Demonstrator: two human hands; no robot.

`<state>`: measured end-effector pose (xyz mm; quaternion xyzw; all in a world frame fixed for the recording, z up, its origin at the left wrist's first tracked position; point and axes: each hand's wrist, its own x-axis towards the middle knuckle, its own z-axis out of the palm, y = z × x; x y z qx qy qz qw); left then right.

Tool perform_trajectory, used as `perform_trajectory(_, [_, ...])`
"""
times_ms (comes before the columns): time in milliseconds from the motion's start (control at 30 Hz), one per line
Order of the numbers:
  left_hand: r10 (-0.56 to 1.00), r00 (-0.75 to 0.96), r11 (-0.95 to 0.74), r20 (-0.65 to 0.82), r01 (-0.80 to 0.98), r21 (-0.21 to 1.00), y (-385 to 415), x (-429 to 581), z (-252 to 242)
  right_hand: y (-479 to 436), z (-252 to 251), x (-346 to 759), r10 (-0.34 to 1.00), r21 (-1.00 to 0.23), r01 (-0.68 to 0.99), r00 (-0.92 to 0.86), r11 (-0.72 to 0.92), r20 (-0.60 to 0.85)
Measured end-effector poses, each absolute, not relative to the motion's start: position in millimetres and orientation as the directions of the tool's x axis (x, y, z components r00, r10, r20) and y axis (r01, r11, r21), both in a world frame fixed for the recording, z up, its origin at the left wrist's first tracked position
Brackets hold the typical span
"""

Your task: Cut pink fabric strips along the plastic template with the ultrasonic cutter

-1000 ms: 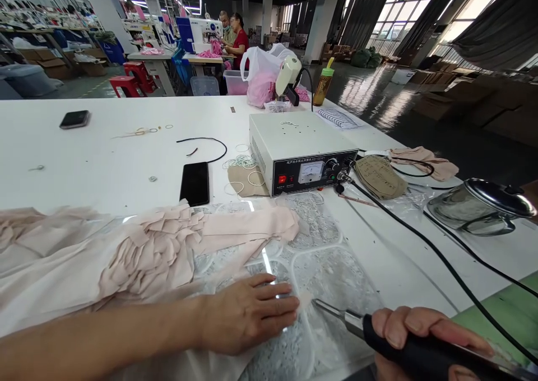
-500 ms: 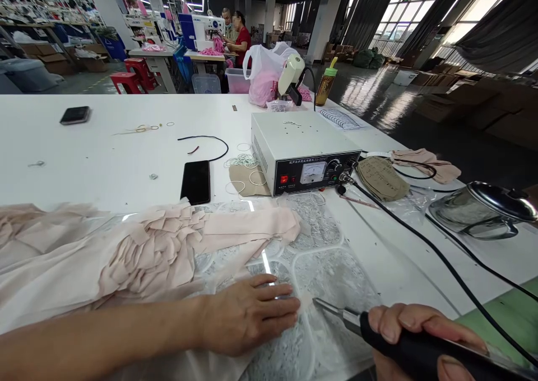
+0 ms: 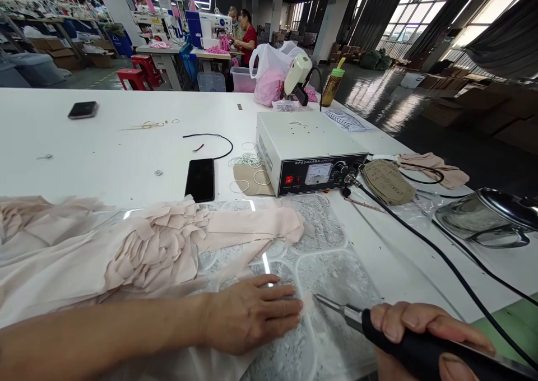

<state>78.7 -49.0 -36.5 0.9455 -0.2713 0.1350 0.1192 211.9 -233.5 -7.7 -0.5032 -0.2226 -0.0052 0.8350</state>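
My left hand (image 3: 256, 315) lies flat, fingers stretched out, on thin sheer fabric over a clear patterned mat (image 3: 328, 269). My right hand (image 3: 428, 336) is wrapped round the black handle of a handheld ultrasonic tool (image 3: 355, 316). The tool's thin metal tip points left, just beyond my left fingertips and close to a small pale patch of fabric (image 3: 308, 301). Whether the tip touches the cloth I cannot tell. Pale pink fabric (image 3: 155, 246) with layered petal-like pieces spreads over the left of the table, with a folded strip (image 3: 256, 224) reaching right.
A control box (image 3: 311, 145) with a dial and a red switch stands behind the mat. Its black cable (image 3: 437, 249) runs across the right side. A phone (image 3: 200, 180), card templates (image 3: 389, 182), a lidded glass jug (image 3: 490, 218) and scissors (image 3: 147, 125) lie about.
The view has shifted slightly, so background things sit a little further right. Both hands and the tool hold nearly the same pose.
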Motion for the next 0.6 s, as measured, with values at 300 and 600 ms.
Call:
perform_trajectory(300, [-0.485, 0.81, -0.823, 0.329, -0.55, 0.142, -48.4, 78.5, -38.7, -225.5, -4.3, 212.6, 0.256, -0.848, 0.221, 0.89, 0.481, 0.377])
perform_trajectory(600, [-0.497, 0.817, -0.828, 0.293, -0.547, 0.119, -49.1, 77.2, -38.2, -232.2, -9.2, 212.1, 0.282, -0.851, 0.206, 0.883, 0.484, 0.374])
